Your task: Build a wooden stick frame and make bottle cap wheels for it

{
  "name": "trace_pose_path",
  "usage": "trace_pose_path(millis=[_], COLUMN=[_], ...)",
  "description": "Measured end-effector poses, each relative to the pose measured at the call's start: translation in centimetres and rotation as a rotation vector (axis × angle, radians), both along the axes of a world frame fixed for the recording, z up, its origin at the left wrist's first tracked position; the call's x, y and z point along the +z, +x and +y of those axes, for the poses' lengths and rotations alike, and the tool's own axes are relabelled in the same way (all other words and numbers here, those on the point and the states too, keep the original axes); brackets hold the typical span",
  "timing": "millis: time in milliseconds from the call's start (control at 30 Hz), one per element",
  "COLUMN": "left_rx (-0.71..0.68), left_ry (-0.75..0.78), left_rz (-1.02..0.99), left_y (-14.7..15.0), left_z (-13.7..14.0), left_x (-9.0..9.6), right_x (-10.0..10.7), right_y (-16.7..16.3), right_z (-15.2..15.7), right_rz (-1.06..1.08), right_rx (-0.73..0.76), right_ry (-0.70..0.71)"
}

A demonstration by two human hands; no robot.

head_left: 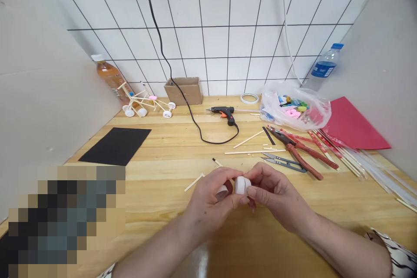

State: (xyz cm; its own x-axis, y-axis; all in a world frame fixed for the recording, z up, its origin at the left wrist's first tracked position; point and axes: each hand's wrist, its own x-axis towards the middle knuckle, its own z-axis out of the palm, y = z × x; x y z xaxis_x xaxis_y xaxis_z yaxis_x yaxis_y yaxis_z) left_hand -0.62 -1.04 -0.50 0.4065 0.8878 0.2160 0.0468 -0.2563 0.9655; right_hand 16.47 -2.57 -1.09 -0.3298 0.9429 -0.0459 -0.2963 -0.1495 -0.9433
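Low over the middle of the table, my left hand [206, 204] and my right hand [280, 195] meet around small white round pieces that look like bottle caps [241, 185]. A dark seam between them suggests two caps set face to face. My left fingertips pinch the left side, and my right thumb and fingers grip the right side. Another white cap [222, 192] sits in the curl of my left hand. Just beyond my left hand lie a short thin stick with a dark end [216, 162] and a bent pale stick [194, 182].
A black glue gun [224, 112] trails its cord across the table. Red-handled pliers [301, 147] and thread snips [285, 163] lie right, near loose sticks. Black card [115, 145], a wheeled stick model [146, 100], a cardboard box [184, 91], and a plastic bag [312, 110] stand around.
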Motion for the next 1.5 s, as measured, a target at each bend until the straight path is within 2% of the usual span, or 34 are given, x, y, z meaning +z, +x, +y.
trace_pose_path(millis=[200,467,633,833,1033,1233,1500], left_rx=[0.011,0.003,0.017,0.053,0.071,0.083,0.055], left_ry=[0.263,0.526,0.556,0.615,0.589,0.563,0.678], left_rz=[0.061,0.22,0.227,0.233,0.211,0.211,0.241], left_y=[-0.26,-0.34,-0.29,-0.34,-0.31,-0.26,-0.22], left_z=[-0.15,-0.21,-0.26,-0.41,-0.61,-0.66,-0.62], left_x=[-0.21,-0.52,-0.15,-0.79,-0.51,-0.43,-0.75], right_x=[0.24,0.04,0.17,0.3,0.45,0.29,0.08], right_y=[-0.29,-0.54,-0.47,-0.62,-0.3,-0.26,-0.22], right_z=[-0.2,-0.26,-0.38,-0.21,-0.03,0.11,-0.11], right_rz=[-0.05,-0.03,0.08,0.162,0.203,0.205,0.146], right_rx=[-0.017,-0.032,-0.005,0.044,0.087,0.133,0.068], right_ry=[-0.035,-0.062,-0.063,-0.229,-0.277,-0.254,-0.268])
